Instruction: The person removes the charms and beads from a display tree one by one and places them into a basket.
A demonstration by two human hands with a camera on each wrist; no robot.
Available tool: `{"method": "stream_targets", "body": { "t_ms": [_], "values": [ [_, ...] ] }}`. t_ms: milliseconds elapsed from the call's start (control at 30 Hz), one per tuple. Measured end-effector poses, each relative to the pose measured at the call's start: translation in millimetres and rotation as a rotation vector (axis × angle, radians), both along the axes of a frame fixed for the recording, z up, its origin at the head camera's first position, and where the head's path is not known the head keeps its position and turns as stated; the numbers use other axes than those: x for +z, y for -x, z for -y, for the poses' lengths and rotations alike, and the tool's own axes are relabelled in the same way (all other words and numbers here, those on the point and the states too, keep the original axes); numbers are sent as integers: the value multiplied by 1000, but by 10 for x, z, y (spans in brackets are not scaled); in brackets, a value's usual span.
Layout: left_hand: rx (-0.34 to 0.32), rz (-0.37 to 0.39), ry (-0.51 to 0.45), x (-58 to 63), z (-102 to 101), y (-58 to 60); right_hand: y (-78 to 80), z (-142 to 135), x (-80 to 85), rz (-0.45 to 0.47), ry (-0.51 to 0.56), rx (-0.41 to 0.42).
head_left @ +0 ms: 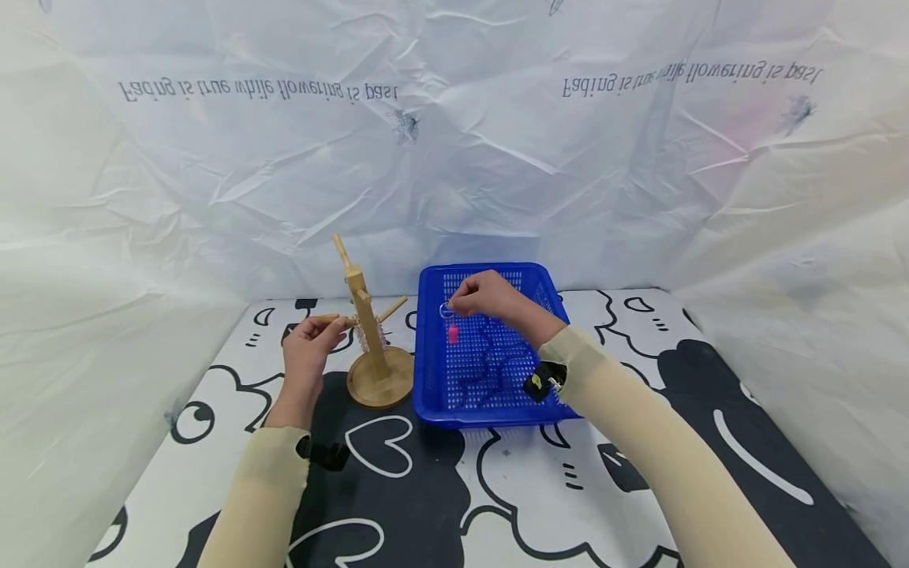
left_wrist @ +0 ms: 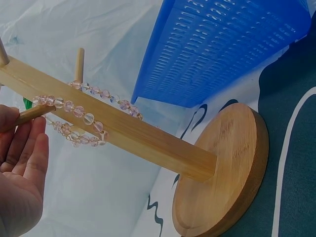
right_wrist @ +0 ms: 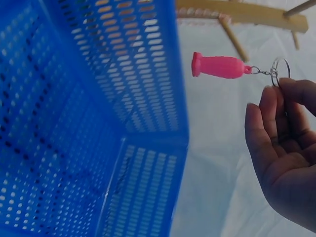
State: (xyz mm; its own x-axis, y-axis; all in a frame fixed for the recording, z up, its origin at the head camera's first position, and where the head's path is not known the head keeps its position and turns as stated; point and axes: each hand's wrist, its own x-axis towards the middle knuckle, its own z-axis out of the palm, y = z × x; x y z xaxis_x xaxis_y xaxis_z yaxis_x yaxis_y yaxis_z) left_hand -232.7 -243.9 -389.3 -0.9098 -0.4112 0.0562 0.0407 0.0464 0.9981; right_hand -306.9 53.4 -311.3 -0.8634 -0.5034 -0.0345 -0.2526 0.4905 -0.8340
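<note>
A wooden peg stand (left_wrist: 148,138) rises from a round base, leaning in the head view. My left hand (head_left: 312,347) pinches one of its pegs (left_wrist: 32,113) between thumb and fingers. Pink and clear beaded bracelets (left_wrist: 79,111) hang around the post by that peg. Over the blue basket in the head view, my right hand (head_left: 490,298) holds a keychain by its silver ring (right_wrist: 281,71), pinched between thumb and fingertips. From the ring a pink bottle-shaped charm (right_wrist: 219,66) dangles on a short chain.
The blue perforated basket (head_left: 419,347) stands right of the stand, with dark strands (head_left: 486,347) lying inside. Something green (left_wrist: 27,103) shows behind the post. A black-and-white patterned cloth (head_left: 525,505) covers the table, and white sheeting (head_left: 454,197) hangs behind.
</note>
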Motion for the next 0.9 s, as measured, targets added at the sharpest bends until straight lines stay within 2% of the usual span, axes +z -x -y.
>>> {"method": "stream_targets", "body": {
  "t_ms": [500,900],
  "values": [
    [-9,-7,-23,0,21,12,199,-231,-184,37,-117,50],
    [-3,9,0,30,17,2,299,-349,-362,55,-185,132]
  ]
}}
